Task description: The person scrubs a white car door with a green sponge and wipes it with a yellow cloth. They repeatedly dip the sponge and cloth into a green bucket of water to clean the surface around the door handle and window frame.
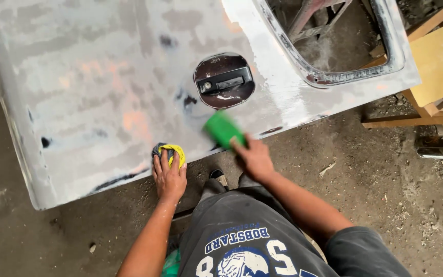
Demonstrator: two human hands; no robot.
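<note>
Green sanding block [223, 129], motion-blurred, tilted against the grey primed door panel [103, 77] below its dark handle recess. Yellow-and-dark cloth [173, 152], bunched, pressed near the panel's lower edge.

rag [169, 152] on door panel [93, 77], block [224, 129] right of it
</note>
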